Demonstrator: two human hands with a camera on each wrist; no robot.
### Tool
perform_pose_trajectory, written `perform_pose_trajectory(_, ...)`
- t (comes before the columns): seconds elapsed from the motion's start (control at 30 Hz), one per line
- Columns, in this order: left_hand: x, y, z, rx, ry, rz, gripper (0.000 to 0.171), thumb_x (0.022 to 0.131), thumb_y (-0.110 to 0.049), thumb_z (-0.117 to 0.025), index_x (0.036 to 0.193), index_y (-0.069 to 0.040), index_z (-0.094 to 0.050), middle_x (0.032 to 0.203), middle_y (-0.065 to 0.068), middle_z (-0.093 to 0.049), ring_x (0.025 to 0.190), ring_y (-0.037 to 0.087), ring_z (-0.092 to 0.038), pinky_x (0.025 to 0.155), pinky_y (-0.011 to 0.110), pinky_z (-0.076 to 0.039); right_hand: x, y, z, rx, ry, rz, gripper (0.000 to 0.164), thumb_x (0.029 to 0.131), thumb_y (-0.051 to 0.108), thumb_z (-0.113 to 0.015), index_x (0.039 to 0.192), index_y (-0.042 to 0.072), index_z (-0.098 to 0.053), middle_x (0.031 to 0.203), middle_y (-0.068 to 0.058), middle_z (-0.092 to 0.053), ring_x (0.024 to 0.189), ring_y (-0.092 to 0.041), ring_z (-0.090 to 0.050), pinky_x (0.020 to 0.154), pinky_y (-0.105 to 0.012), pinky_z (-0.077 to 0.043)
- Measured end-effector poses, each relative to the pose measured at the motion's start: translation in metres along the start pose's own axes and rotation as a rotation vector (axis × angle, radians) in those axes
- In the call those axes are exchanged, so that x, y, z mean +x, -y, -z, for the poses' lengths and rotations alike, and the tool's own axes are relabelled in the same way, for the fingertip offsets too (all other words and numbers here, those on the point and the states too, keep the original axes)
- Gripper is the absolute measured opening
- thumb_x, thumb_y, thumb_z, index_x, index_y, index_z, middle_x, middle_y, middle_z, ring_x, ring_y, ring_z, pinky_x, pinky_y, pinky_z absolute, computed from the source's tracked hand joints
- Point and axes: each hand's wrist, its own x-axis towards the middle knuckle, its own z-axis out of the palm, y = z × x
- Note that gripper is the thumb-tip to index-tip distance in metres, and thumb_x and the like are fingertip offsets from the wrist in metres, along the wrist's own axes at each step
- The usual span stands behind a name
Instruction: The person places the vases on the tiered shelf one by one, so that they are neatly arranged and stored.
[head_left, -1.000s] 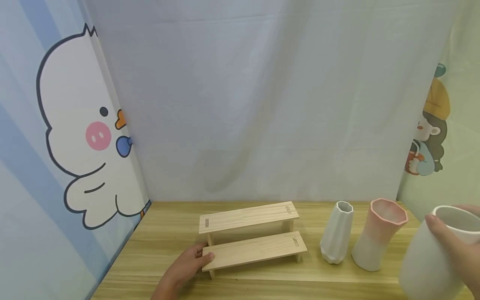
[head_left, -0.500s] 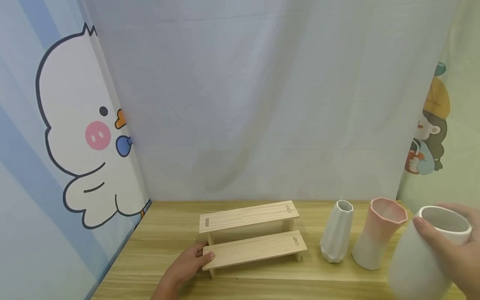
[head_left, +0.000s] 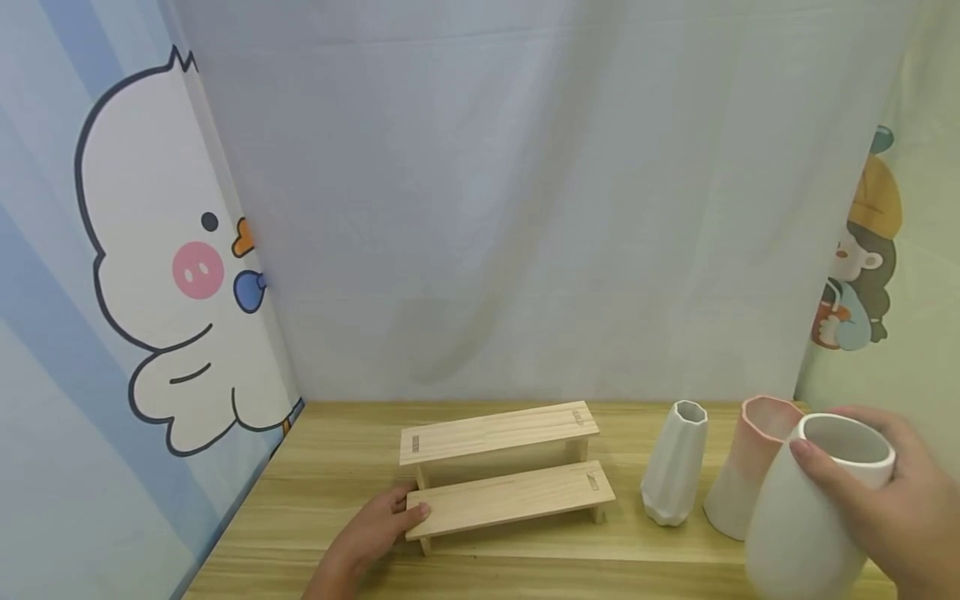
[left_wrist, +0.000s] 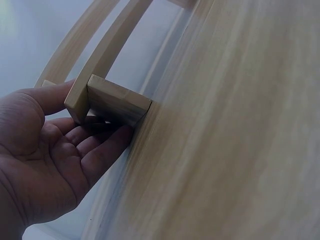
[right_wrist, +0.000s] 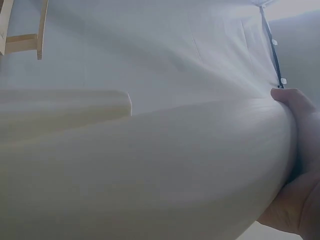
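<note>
A wide white vase is at the lower right of the head view, its rim uppermost. The right hand grips it, thumb near the rim on one side and fingers round the far side. Its base is cut off by the frame edge (so I cannot tell whether it touches the table).

Just behind it stands a pink and white vase, partly hidden by the wide one, pink toward its rim and white lower down. A slim white vase with faceted sides stands upright beside that, on the side toward the middle of the table.

Farther left is a wooden stand with two flat steps, the rear one higher. The left hand pinches the left end of the lower step, thumb on top and fingers beneath, near the leg.

Behind everything hangs a pale grey curtain, with a cartoon bird at the left and a cartoon figure at the right.
</note>
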Motion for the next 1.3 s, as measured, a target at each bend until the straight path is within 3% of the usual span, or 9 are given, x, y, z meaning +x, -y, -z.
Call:
perform_pose_trajectory(0.23, 0.003, 0.001, 0.0, 0.019, -0.007, 0.008, 0.076, 0.1, -0.037, -0.057, 0.147, 0.015, -0.027, 0.142, 0.032, -0.047, 0.129, 0.046, -0.047, 0.103, 0.058, -0.04, -0.003, 0.005, -0.005, -0.033, 0.107, 0.027, 0.042, 0.088, 0.024, -0.074, 0.122, 0.037, -0.054, 0.097, 0.029, -0.055, 0.077, 0.006, -0.055, 0.059, -0.017, -0.047)
perform_pose_trajectory(0.5, 0.004, 0.001, 0.001, 0.008, 0.004, 0.007, 0.077, 0.1, -0.037, -0.057, 0.148, 0.014, -0.025, 0.143, 0.032, -0.045, 0.13, 0.046, -0.047, 0.103, 0.058, -0.04, -0.004, 0.005, -0.015, -0.051, 0.134, 0.037, 0.047, 0.087, 0.027, -0.075, 0.129, 0.027, -0.055, 0.101, 0.029, -0.055, 0.081, 0.007, -0.054, 0.059, -0.018, -0.047)
perform_pose_trajectory(0.77, 0.002, -0.001, 0.001, 0.042, -0.044, 0.046, 0.077, 0.098, -0.04, -0.06, 0.147, 0.013, -0.031, 0.148, 0.036, -0.035, 0.134, 0.052, -0.036, 0.105, 0.063, -0.035, -0.008, 0.009, -0.029, 0.003, 0.162, 0.132, 0.051, 0.087, 0.021, -0.076, 0.134, 0.02, -0.057, 0.13, 0.02, -0.057, 0.099, 0.007, -0.055, 0.069, -0.011, -0.046)
perform_pose_trajectory(1.0, 0.003, 0.001, 0.001, 0.019, -0.003, 0.021, 0.079, 0.099, -0.039, -0.059, 0.148, 0.014, -0.026, 0.141, 0.032, -0.047, 0.128, 0.043, -0.049, 0.104, 0.059, -0.039, -0.011, 0.013, -0.04, -0.009, 0.149, 0.201, 0.052, 0.085, 0.018, -0.078, 0.132, 0.018, -0.055, 0.131, 0.017, -0.05, 0.096, 0.007, -0.053, 0.07, -0.009, -0.044)
perform_pose_trajectory(1.2, 0.004, 0.003, 0.003, -0.003, 0.035, 0.005, 0.081, 0.099, -0.04, -0.058, 0.149, 0.013, -0.024, 0.138, 0.028, -0.052, 0.122, 0.035, -0.057, 0.101, 0.053, -0.044, -0.014, 0.014, -0.052, 0.024, 0.126, 0.283, 0.049, 0.08, 0.009, -0.08, 0.123, 0.011, -0.057, 0.128, 0.01, -0.045, 0.11, 0.0, -0.043, 0.077, -0.005, -0.038)
perform_pose_trajectory(1.3, 0.005, 0.003, 0.003, -0.006, 0.038, 0.005, 0.081, 0.099, -0.041, -0.058, 0.149, 0.013, -0.024, 0.138, 0.028, -0.052, 0.122, 0.035, -0.056, 0.101, 0.053, -0.044, -0.015, 0.013, -0.055, -0.003, 0.13, 0.251, 0.047, 0.08, 0.013, -0.082, 0.121, 0.012, -0.059, 0.116, 0.013, -0.05, 0.099, 0.001, -0.049, 0.073, -0.008, -0.041)
